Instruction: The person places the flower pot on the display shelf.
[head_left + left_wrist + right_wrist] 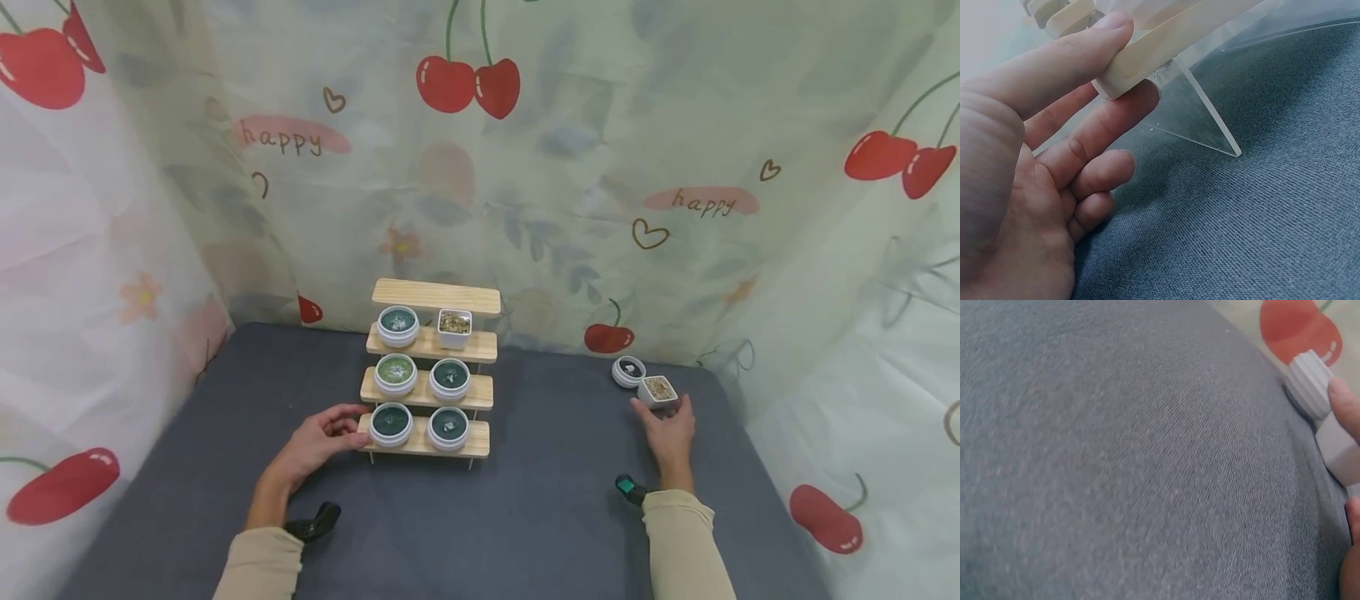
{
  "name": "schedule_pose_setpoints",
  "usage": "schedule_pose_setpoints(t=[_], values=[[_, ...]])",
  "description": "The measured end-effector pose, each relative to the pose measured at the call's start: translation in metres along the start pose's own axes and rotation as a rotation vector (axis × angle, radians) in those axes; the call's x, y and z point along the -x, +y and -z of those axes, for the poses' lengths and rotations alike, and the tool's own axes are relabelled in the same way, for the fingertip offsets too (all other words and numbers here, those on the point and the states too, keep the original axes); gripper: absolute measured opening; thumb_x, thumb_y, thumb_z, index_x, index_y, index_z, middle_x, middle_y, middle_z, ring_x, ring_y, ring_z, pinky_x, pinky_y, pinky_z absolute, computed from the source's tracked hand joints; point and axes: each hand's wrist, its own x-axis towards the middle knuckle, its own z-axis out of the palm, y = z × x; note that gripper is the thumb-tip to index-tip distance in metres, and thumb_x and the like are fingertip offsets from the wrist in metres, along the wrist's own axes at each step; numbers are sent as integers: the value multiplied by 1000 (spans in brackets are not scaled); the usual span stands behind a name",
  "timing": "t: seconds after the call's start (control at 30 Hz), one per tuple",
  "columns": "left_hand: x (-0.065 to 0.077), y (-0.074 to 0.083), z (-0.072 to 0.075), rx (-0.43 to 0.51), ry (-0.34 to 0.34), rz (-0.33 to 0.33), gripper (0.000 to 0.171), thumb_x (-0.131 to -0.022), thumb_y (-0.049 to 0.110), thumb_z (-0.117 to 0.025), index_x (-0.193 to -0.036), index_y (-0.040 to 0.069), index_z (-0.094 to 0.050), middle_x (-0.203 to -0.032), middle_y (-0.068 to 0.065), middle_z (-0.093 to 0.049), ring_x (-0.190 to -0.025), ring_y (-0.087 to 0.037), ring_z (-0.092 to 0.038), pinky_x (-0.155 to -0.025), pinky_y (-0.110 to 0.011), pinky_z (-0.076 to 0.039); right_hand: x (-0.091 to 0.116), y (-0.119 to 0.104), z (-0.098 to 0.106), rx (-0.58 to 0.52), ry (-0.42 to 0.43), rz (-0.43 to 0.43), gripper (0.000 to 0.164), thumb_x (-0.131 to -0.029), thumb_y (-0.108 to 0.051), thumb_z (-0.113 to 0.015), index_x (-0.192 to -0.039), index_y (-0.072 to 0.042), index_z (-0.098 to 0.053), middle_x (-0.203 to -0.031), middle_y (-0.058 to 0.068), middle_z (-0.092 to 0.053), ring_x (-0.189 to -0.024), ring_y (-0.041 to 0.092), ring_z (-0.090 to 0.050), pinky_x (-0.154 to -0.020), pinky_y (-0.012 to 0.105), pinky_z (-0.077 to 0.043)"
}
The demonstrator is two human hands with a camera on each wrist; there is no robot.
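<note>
A wooden tiered stand (480,438) is on the left part of the table. My left hand (318,442) pinches the left end of its lowest board (1147,62), thumb on top and a finger beneath; a clear leg (1212,115) shows under the board. Toward the table's back right, my right hand (670,437) grips a small square white pot (658,397) with grainy tan contents, thumb and fingers on opposite sides. Right behind that pot stands a round white pot (628,372) with dark contents; its ribbed side shows in the right wrist view.
The three lower boards bear several round white pots (396,375) with dark or green contents and one square pot (454,330). The top board (435,295) is bare. Cherry-printed cloth (540,192) walls surround the dark grey table (540,508).
</note>
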Motion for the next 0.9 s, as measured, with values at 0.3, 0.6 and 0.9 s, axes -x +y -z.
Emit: schedule_pose_setpoints(t=[0.3,0.6,0.9], values=[[0,-3,2,8,-3,-18,63,-87,28,-83,-138,4,-57,-95,-2,-67,-84,-11,-63,-77,-25,-51,2,-5,-3,-17,33,21,101,-91,-31,-77,-161,3,-13,-158,35,-28,-147,48,-34,-120,55,-32],[-2,-2,2,5,-7,-14,63,-87,28,-83,-139,4,-56,-95,-3,-67,-85,-11,-63,-78,-25,-50,4,-5,-6,-6,114,36,81,-94,-30,-73,-152,9,-32,-146,35,-38,-138,48,-41,-116,56,-33],[-1,0,2,4,-2,13,66,-86,31,-83,-140,5,-56,-95,-2,-67,-86,-11,-62,-79,-26,-49,1,-2,-7,11,132,34,73,-96,-32,-70,-147,10,-39,-141,34,-41,-132,47,-40,-111,57,-30]])
